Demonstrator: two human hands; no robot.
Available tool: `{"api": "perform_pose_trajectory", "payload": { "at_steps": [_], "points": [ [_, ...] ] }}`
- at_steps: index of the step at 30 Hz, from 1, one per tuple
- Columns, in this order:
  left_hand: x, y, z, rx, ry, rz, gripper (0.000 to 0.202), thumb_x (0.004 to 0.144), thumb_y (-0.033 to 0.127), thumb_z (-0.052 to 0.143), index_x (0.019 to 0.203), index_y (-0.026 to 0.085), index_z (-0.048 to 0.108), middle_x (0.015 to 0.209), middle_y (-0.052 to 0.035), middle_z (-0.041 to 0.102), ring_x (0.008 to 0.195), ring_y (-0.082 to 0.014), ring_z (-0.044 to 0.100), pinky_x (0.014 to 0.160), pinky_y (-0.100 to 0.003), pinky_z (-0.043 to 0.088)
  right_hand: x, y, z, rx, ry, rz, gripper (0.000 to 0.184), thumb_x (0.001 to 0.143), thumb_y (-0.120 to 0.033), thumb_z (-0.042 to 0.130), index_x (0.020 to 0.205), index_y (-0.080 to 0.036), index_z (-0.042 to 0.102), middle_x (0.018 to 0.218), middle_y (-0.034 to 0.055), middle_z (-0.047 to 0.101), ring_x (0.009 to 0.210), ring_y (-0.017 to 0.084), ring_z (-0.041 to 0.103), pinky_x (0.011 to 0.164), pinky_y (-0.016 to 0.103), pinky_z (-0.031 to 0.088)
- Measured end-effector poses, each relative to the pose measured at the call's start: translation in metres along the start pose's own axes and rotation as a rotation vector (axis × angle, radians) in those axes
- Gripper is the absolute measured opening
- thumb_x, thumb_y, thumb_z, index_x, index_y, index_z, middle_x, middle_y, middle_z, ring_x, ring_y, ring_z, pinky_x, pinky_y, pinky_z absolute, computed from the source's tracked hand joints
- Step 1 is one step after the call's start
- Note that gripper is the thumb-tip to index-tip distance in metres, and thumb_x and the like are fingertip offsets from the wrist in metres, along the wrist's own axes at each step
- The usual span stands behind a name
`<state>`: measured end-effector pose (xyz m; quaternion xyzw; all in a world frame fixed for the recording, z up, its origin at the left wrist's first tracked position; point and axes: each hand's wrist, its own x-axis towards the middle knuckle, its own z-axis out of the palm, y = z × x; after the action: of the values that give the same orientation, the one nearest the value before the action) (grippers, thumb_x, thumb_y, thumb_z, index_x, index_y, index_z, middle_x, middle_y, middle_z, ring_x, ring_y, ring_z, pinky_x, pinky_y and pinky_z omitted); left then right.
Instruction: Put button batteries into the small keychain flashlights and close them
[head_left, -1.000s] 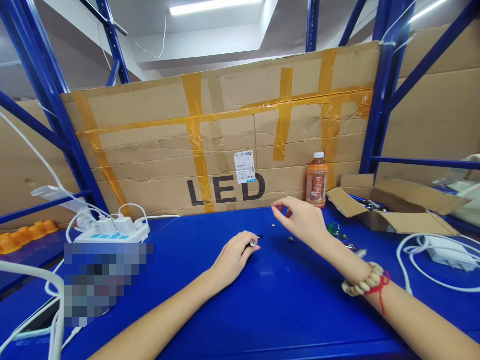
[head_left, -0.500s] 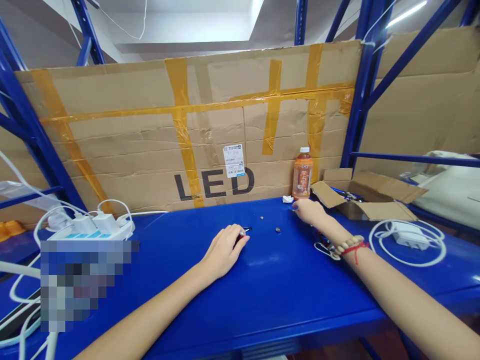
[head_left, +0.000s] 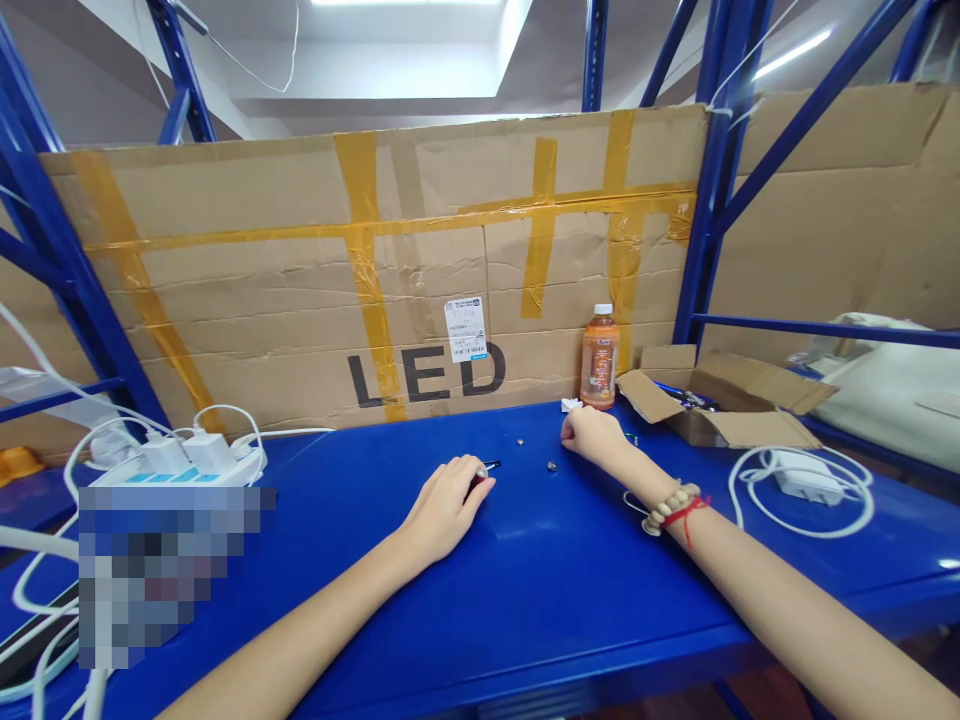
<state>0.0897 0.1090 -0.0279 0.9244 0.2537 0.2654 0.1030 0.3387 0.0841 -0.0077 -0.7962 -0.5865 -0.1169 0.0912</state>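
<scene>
My left hand rests on the blue bench, fingers curled round a small dark pen-like tool whose metal tip pokes out past my fingertips. My right hand lies farther back near the cardboard wall, fingers curled down onto the surface; what they pinch is too small to see. Two tiny round metal pieces lie on the bench between my hands. A small white scrap sits just beyond my right hand. A bead bracelet with red string is on my right wrist.
An orange drink bottle stands against the taped cardboard wall. An open cardboard box lies at the right, a white charger with coiled cable beside it. A white power strip with cables is at the left. Blue rack posts frame the bench.
My right hand has reached back toward the bottle, then drawn slightly left, its fingers curling down near the white scrap. My left hand has stayed put on the tool.
</scene>
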Motion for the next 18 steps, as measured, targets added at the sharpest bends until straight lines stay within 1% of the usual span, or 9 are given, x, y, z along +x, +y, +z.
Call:
{"api": "perform_pose_trajectory", "payload": {
  "at_steps": [3, 9, 13, 18],
  "points": [
    [0.0000, 0.0003, 0.0001, 0.001, 0.000, -0.005, 0.021, 0.091, 0.032, 0.033, 0.078, 0.020, 0.044, 0.081, 0.0001, 0.055, 0.075, -0.0160, 0.049, 0.070, -0.030, 0.037, -0.0020, -0.0056, 0.0010, 0.029, -0.001, 0.016, 0.016, 0.070, -0.009, 0.056, 0.076, -0.017, 0.068, 0.084, 0.0085, 0.068, 0.080, 0.021, 0.063, 0.062, 0.026, 0.043],
    [-0.0004, 0.0002, 0.0004, -0.009, 0.000, -0.010, 0.020, 0.091, 0.031, 0.033, 0.079, 0.020, 0.043, 0.082, 0.0002, 0.054, 0.076, -0.0157, 0.049, 0.072, -0.030, 0.036, -0.0053, -0.0104, -0.0027, 0.073, -0.011, 0.053, 0.019, 0.069, -0.009, 0.057, 0.081, -0.019, 0.068, 0.089, 0.0073, 0.067, 0.086, 0.021, 0.062, 0.066, 0.026, 0.044],
    [-0.0002, -0.0004, 0.0005, -0.007, -0.006, -0.010, 0.020, 0.091, 0.031, 0.033, 0.078, 0.020, 0.044, 0.082, 0.0003, 0.054, 0.076, -0.0156, 0.049, 0.071, -0.030, 0.036, -0.0056, -0.0098, -0.0029, 0.108, -0.024, 0.089, 0.021, 0.067, -0.010, 0.059, 0.084, -0.019, 0.068, 0.087, 0.0066, 0.067, 0.080, 0.019, 0.063, 0.063, 0.024, 0.043],
    [0.0002, -0.0008, 0.0013, -0.001, -0.006, -0.006, 0.020, 0.091, 0.031, 0.033, 0.079, 0.020, 0.044, 0.083, 0.0002, 0.055, 0.076, -0.0154, 0.049, 0.070, -0.030, 0.036, -0.0035, -0.0071, 0.0007, 0.152, -0.004, 0.111, 0.022, 0.065, -0.012, 0.060, 0.084, -0.020, 0.067, 0.083, 0.0048, 0.066, 0.076, 0.016, 0.063, 0.057, 0.021, 0.042]
  ]
}}
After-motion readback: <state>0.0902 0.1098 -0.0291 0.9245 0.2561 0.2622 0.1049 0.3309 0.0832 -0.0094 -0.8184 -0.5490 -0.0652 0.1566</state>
